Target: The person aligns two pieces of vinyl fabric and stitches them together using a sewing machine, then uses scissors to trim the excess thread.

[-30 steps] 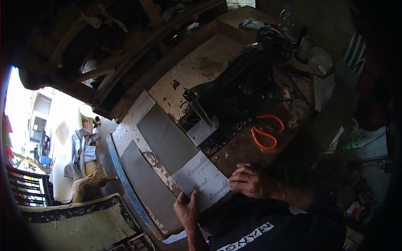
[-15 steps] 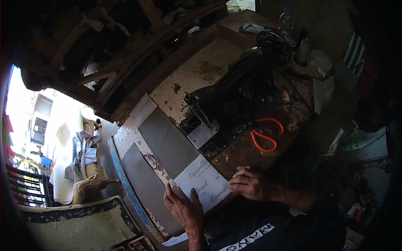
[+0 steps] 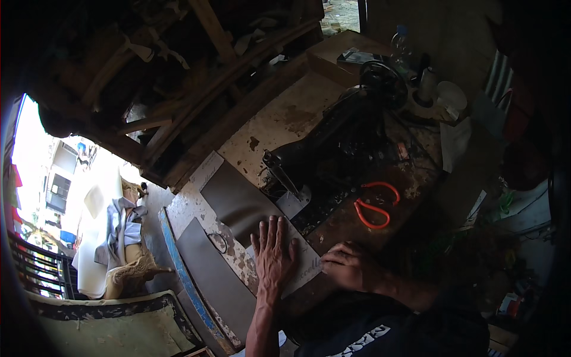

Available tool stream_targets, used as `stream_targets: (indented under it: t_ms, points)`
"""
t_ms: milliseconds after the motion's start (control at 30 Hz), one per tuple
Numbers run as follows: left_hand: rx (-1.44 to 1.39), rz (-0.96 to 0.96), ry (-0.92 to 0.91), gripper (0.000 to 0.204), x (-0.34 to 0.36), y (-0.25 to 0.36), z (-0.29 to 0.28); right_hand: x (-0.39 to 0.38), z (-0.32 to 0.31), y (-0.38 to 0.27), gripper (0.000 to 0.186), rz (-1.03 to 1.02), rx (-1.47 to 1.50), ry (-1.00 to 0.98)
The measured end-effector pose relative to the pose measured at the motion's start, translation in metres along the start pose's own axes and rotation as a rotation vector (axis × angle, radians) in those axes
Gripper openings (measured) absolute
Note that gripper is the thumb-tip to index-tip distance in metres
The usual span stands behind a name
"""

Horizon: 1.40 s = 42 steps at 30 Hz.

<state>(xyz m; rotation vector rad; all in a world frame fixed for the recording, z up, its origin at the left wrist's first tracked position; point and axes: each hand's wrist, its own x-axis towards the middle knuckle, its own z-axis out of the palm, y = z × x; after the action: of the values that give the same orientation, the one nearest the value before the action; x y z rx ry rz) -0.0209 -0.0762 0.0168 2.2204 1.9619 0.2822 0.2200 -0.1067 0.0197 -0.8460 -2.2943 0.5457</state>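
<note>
My left hand (image 3: 275, 253) lies flat, fingers stretched, on a grey leather-like sheet (image 3: 229, 196) whose white printed backing (image 3: 306, 271) shows at the near end. The grey surface bulges in a ripple just beyond my fingertips. At the right edge of the white part rests my right hand (image 3: 348, 266), its fingers curled in; whether they pinch the sheet is hidden. The sheet's right side lies beside the needle end of a black sewing machine (image 3: 324, 134). A second grey sheet (image 3: 208, 268) lies to the left.
Scissors with orange handles (image 3: 373, 220) lie right of the machine. A thin dark loop (image 3: 218, 243) sits between the sheets. Behind the machine stand a thread cone (image 3: 427, 83) and a clear bottle (image 3: 401, 47). A wooden frame (image 3: 208, 89) borders the table's far left.
My left hand has moved forward and right, from the sheet's left edge onto its middle, and now lies flat. A ripple has risen in the grey sheet. My right hand stays nearly in place.
</note>
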Motion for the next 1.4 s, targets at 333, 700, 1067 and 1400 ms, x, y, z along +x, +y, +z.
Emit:
stream_targets:
  t_ms: [333, 700, 1067, 1400]
  points:
    - [-0.027, 0.087, 0.023, 0.068, 0.025, 0.020, 0.008, 0.021, -0.013, 0.018, 0.016, 0.098, 0.105, 0.010]
    - [-0.016, 0.029, 0.072, 0.071, 0.032, 0.034, 0.025, 0.125, 0.016, 0.126, 0.025, 0.092, -0.128, 0.118]
    - [-0.058, 0.039, 0.079, 0.073, 0.038, 0.030, 0.020, 0.119, 0.007, 0.100, 0.016, 0.164, -0.201, 0.067]
    - [-0.054, 0.024, 0.081, 0.071, 0.039, 0.035, 0.020, 0.080, 0.011, 0.091, 0.010, 0.071, -0.102, 0.079]
